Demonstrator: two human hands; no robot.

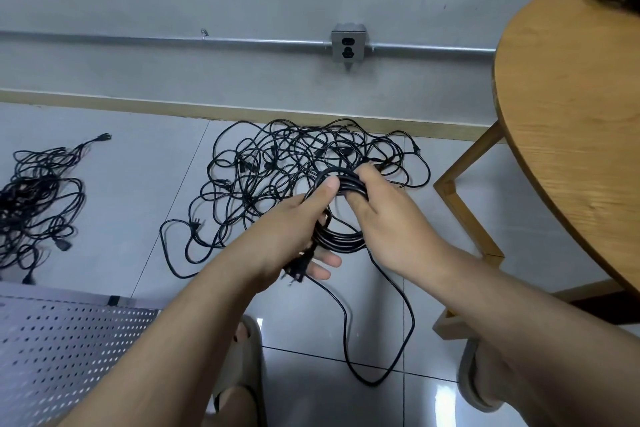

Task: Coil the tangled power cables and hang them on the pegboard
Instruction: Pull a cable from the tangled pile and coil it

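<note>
- The left hand (298, 229) is gripping the coiled power cable (341, 239), thumb on top.
- The right hand (388, 218) is clasping its top; the loose tail (372, 384) is hanging below both hands.
- The pegboard (62, 350) is lying lower, on the left hand's side.

You see glossy pale-grey floor tiles (138, 184), a round table top (571, 114) of matt grained wood, a perforated grey metal pegboard (69, 340) and smooth black plastic-sheathed power cables (343, 239).
</note>
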